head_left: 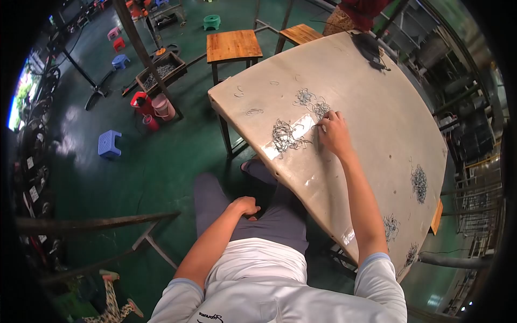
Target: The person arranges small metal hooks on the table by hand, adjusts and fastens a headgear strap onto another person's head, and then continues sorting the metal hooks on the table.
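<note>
On the pale table [377,118], small curved metal pieces lie in loose piles. My right hand [335,133] reaches over the table with its fingertips bent together at the edge of a small pile [320,109]; what they hold, if anything, is too small to make out. A larger pile [284,135] lies to its left, near the table's edge, and another small pile [305,97] is just beyond. My left hand [246,205] rests on my lap with its fingers curled, away from the table; whether it holds anything is hidden.
More metal piles [419,184] lie at the table's right side. A dark object [369,49] sits at the far corner, beside a person in red [360,13]. Wooden stools [233,47], a blue stool [110,144], red buckets [142,103] and a metal post [141,48] stand around.
</note>
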`<state>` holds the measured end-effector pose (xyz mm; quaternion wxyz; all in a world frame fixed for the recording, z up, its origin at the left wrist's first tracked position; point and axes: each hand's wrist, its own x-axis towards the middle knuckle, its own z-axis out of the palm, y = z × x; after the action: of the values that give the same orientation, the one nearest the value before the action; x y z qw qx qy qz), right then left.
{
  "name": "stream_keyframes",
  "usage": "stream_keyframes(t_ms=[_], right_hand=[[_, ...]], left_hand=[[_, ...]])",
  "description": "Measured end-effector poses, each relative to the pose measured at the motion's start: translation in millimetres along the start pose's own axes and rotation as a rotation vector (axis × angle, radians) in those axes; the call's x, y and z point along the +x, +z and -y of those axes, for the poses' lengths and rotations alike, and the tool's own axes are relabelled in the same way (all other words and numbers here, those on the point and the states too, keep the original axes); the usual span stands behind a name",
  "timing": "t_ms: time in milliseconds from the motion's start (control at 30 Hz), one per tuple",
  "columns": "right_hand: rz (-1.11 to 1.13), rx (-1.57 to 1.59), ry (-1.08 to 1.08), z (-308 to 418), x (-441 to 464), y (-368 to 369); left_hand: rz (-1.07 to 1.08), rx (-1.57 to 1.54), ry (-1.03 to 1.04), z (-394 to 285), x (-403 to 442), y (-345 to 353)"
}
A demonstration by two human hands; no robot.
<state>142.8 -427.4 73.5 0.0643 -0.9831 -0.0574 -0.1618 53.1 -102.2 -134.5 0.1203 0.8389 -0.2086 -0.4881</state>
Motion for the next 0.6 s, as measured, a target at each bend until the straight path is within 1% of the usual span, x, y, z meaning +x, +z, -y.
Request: stream_keyframes(t_ms=[67, 167, 200, 400, 600], right_hand=[[0.067, -0.070, -0.048, -4, 9, -3], [0.166, -0.139, -0.038, 1, 22, -9], [0.196, -0.118, -0.049, -1, 24, -8], [0.305, -0.241, -0.053, -1, 29, -6], [0.371, -0.201, -0.038, -2, 33, -8]], left_hand=[[0.021, -0.048, -0.017, -6, -7, -7], [-0.028, -0.003, 0.017, -6, -10, -11], [-0.017, -0.007, 0.022, -8, -12, -14], [0.001, -0.027, 0.003, -8, -14, -15], [0.002, -0.020, 0.017, -15, -18, -19]])
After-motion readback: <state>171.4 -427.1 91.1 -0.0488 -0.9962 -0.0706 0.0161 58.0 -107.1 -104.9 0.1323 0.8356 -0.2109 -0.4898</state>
